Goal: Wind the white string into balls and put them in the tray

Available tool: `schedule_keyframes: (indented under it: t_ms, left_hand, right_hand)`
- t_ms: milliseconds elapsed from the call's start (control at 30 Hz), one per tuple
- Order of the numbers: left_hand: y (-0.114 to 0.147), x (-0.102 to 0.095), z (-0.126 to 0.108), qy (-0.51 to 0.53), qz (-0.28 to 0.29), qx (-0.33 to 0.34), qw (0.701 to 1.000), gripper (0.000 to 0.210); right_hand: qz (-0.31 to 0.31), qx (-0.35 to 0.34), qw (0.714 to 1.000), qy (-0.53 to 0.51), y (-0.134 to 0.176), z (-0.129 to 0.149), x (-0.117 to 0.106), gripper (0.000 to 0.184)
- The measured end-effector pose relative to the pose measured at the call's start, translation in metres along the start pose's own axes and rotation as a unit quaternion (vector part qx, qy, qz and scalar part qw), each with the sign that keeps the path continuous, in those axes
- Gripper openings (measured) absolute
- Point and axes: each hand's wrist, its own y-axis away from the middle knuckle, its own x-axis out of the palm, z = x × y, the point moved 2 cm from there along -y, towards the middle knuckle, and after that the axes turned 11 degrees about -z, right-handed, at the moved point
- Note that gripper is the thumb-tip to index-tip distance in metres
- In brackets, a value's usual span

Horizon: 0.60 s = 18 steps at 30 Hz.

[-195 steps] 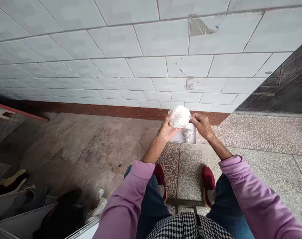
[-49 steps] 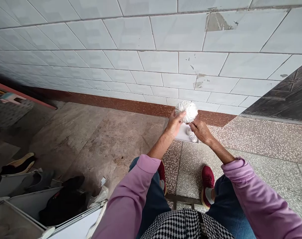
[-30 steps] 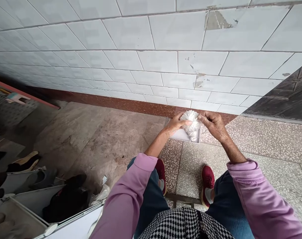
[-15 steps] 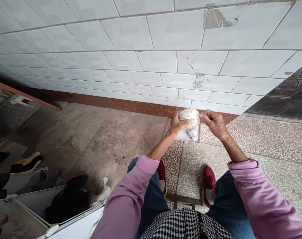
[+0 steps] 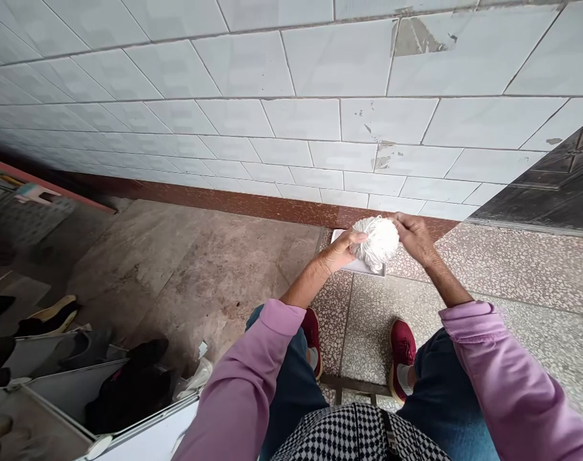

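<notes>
A loose round ball of white string (image 5: pixel 376 243) is held up in front of me, low by the wall. My left hand (image 5: pixel 342 251) grips it from the left, thumb pressed on its face. At the ball's upper right edge, the fingers of my right hand (image 5: pixel 415 235) are pinched on the string; the strand between them is too fine to make out. Beneath the ball lies a shallow white tray (image 5: pixel 363 267) on the floor, largely covered from view by the ball and my left hand.
A white tiled wall (image 5: pixel 272 64) with a brown skirting rises ahead. At lower left stands a shoe rack (image 5: pixel 142 429) with several dark shoes. My red shoes (image 5: pixel 402 346) rest on speckled floor tiles; a dark door (image 5: pixel 560 179) is at the right.
The ball has moved slightly right and down and turned in my left hand, now covering the small white bundles seen over the tray. My right hand has shifted slightly right.
</notes>
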Motion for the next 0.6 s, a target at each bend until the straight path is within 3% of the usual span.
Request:
schedule_keyframes:
  t_ms: [133,267,400,500,600]
  left_hand:
    - [-0.006,0.001,-0.004,0.063,-0.022,0.012,0.998,0.068]
    - [-0.012,-0.001,-0.013,0.073,-0.081,0.070,0.992,0.069]
    - [-0.018,-0.011,-0.017,0.030,-0.153,0.137,0.978,0.071]
    - [-0.022,-0.021,-0.017,-0.031,-0.195,0.164,0.967,0.073]
    - [-0.025,-0.027,-0.017,-0.088,-0.194,0.164,0.963,0.075]
  right_hand:
    - [0.033,-0.022,0.997,0.068,0.010,-0.012,0.027,0.042]
    - [0.111,-0.035,0.982,0.151,0.025,-0.010,0.035,0.030]
    - [0.169,-0.071,0.971,0.153,0.037,0.009,0.030,0.030]
    - [0.167,-0.090,0.972,0.138,0.038,0.026,0.019,0.037]
    - [0.151,-0.102,0.975,0.129,0.035,0.040,0.007,0.049]
